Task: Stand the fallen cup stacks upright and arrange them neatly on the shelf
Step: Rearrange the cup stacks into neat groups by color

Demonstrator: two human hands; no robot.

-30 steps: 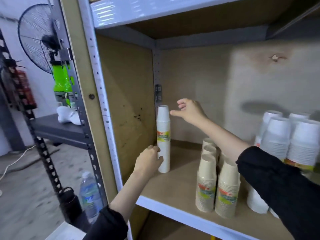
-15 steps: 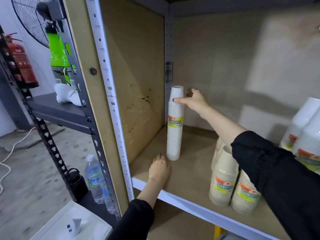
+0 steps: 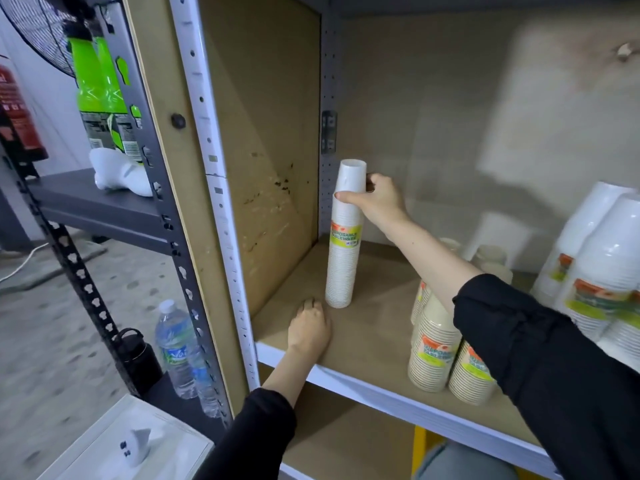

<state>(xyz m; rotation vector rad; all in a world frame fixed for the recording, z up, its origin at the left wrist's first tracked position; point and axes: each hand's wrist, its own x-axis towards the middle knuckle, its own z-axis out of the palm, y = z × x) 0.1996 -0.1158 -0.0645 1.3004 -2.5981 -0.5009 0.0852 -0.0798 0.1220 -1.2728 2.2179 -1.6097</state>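
A tall white cup stack (image 3: pixel 344 244) with a yellow-green label stands upright near the shelf's back left corner. My right hand (image 3: pixel 379 199) grips it just below the top, thumb in front and fingers behind. My left hand (image 3: pixel 310 325) rests flat on the shelf board (image 3: pixel 374 327), its fingertips just left of the stack's base. Beige cup stacks (image 3: pixel 433 348) stand upside down near the front edge, partly hidden by my right sleeve. Larger white cup stacks (image 3: pixel 609 271) lean at the far right.
The shelf's left wall panel (image 3: pixel 266 133) is close to the tall stack. Outside on the left stand a water bottle (image 3: pixel 176 348), a black flask (image 3: pixel 138 355), green bottles (image 3: pixel 100 98) on a dark shelf, a fan and a fire extinguisher (image 3: pixel 17 112).
My right hand went from hovering open by the stack's top to gripping it. My left hand let go of the stack's lower part and dropped flat onto the board.
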